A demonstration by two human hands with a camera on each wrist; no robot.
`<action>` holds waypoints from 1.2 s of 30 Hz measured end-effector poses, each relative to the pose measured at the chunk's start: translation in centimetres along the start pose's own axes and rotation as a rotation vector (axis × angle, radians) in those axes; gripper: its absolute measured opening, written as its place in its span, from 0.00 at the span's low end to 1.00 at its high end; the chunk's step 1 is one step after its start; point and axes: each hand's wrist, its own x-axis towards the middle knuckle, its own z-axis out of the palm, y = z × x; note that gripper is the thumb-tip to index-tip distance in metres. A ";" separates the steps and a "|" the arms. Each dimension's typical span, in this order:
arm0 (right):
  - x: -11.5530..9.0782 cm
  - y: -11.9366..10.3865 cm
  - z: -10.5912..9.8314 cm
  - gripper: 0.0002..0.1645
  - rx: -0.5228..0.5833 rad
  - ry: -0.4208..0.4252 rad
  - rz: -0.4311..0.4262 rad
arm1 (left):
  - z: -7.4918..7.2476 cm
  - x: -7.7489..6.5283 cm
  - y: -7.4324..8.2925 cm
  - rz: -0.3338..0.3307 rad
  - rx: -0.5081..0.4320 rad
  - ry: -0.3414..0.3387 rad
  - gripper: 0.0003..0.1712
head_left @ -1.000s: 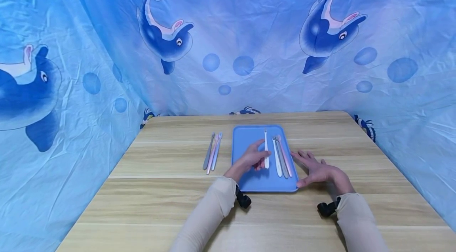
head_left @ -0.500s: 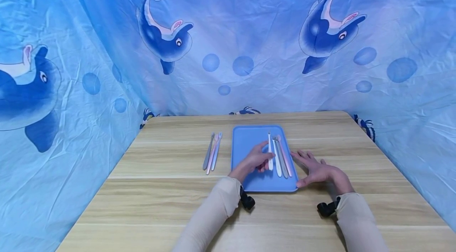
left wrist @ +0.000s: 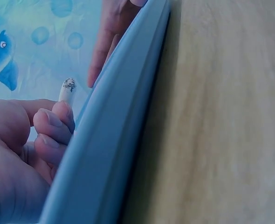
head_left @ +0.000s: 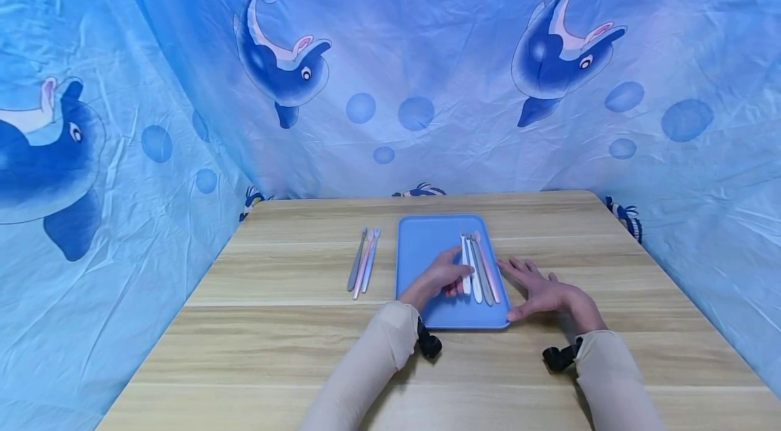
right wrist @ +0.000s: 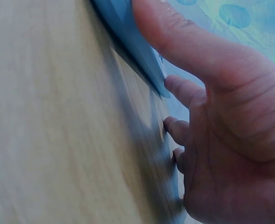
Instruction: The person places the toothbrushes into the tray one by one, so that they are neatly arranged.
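Observation:
My left hand pinches a white toothbrush over the blue tray, with the brush head pointing away from me. In the left wrist view the handle end pokes out above curled fingers, partly behind the tray wall. Right beside it, on the tray's right half, lie another white toothbrush, a grey toothbrush and a pink toothbrush. My right hand spreads its fingers at the tray's right edge; its thumb touches the rim near the front corner, as the right wrist view also suggests.
Left of the tray, on the wooden table, lie a grey toothbrush, a pink toothbrush and a blue toothbrush side by side. A blue curtain with printed dolphins hangs behind the table and at both sides.
My left hand has carried the white toothbrush rightward and slightly toward me, closing the gap to the other toothbrushes in the tray. My right hand has stayed in place.

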 end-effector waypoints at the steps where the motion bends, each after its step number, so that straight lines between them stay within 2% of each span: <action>1: 0.0 0.0 0.0 0.73 0.000 0.000 -0.003 | 0.0 0.0 0.0 -0.004 0.005 0.001 0.42; 7: -0.1 0.1 0.0 0.73 -0.004 0.002 -0.018 | 0.3 -0.2 0.1 -0.010 0.029 0.006 0.42; 15: 0.0 0.1 0.0 0.74 -0.008 0.000 -0.019 | 0.7 -0.2 0.2 0.010 0.101 0.037 0.34; 23: 0.0 0.1 0.1 0.74 -0.011 -0.002 -0.013 | 1.1 -0.4 0.3 -0.002 0.165 0.069 0.38; 29: 0.0 0.2 0.1 0.74 -0.016 -0.002 -0.018 | 1.1 -0.6 0.4 -0.017 0.154 0.075 0.42; 36: 0.1 0.1 0.2 0.74 -0.020 0.000 -0.017 | 1.2 -0.6 0.5 -0.032 0.171 0.088 0.42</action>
